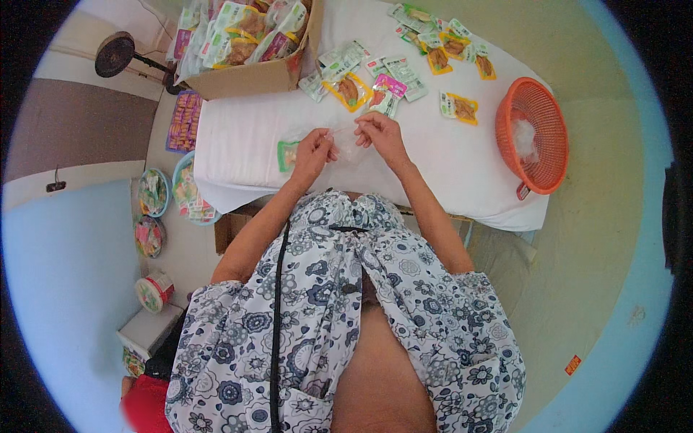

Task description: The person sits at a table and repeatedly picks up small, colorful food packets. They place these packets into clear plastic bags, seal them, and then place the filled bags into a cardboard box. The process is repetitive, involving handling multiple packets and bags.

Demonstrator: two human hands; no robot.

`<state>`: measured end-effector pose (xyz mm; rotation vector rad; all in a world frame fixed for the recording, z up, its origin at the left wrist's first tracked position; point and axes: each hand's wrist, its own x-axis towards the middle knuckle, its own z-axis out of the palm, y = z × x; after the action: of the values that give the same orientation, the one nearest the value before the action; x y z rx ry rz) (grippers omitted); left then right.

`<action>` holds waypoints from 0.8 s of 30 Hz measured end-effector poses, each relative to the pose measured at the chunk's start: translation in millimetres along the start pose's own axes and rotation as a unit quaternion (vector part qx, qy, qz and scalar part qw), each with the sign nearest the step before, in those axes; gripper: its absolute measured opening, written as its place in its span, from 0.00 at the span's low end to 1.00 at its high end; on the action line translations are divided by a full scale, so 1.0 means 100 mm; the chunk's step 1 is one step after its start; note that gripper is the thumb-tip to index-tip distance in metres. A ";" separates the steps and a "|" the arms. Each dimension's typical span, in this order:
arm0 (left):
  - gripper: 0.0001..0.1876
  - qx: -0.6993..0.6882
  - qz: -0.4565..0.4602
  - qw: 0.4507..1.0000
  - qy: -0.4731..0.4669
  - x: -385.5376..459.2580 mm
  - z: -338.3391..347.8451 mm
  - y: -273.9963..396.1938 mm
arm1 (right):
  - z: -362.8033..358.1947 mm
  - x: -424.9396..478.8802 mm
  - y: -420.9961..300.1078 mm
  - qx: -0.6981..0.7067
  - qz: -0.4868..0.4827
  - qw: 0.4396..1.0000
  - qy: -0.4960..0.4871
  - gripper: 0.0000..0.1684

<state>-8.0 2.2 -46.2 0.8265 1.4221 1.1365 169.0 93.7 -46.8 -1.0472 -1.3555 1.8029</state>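
Note:
Between my two hands a thin clear plastic bag is stretched above the white-covered table. My left hand pinches its left edge, and my right hand pinches its upper right edge. Under and left of my left hand lies a green-edged food packet, partly hidden by the fingers. Just beyond the hands are a yellow-edged snack packet and a purple-topped packet, next to several silver-white packets lying face down.
A cardboard box full of bagged packets stands at the back left. An orange plastic basket holding clear bags sits on the right. More packets lie at the far right. Tubs of packets stand left of the table. A red-clothed person shows at lower left.

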 end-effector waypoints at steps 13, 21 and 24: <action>0.11 0.170 -0.015 0.984 -0.050 0.16 -0.16 -0.45 | 0.17 1.01 -0.12 -0.488 -0.086 0.854 0.159 0.32; 0.10 0.180 0.015 0.981 -0.072 0.15 -0.14 -0.39 | 0.09 0.93 -0.18 -0.467 0.035 0.876 0.116 0.27; 0.10 0.216 0.009 0.975 -0.050 0.15 -0.13 -0.40 | -0.12 0.79 -0.27 -0.297 0.058 0.952 0.048 0.18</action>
<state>-19.1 1.7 -89.9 1.1839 1.6039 0.7922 142.5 173.1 -39.9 -1.5275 -1.8621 1.4176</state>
